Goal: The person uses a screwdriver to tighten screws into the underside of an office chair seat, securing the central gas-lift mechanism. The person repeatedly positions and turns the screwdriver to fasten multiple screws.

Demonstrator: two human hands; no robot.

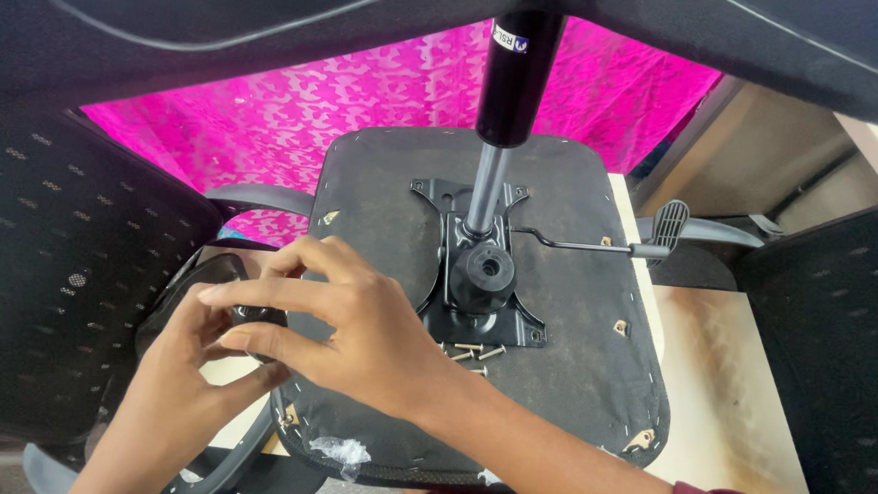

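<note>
Armrest of black plastic, curved and padded (pixel 207 285), lies at the left edge of the upturned black seat underside (pixel 572 384), which rests on a pale wooden table (pixel 732 393); its long axis seems to run along that edge, from near the person outward, though both hands hide most of it. The right hand (pixel 340 317) reaches across from the right, fingers curled and pinching a small dark part at the armrest's mounting end; what that part is I cannot tell. The left hand (pixel 178 359) comes up from below, fingers closed around the same spot, directly under the right. Toward the seat's middle sits a black metal mounting plate (pixel 477 279) with a gas-lift cylinder (pixel 501 110) rising from it, loose silver screws (pixel 473 354) just beside its near edge, and a lever (pixel 599 247) pointing right. Pink patterned cloth (pixel 295 119) lies beyond.
</note>
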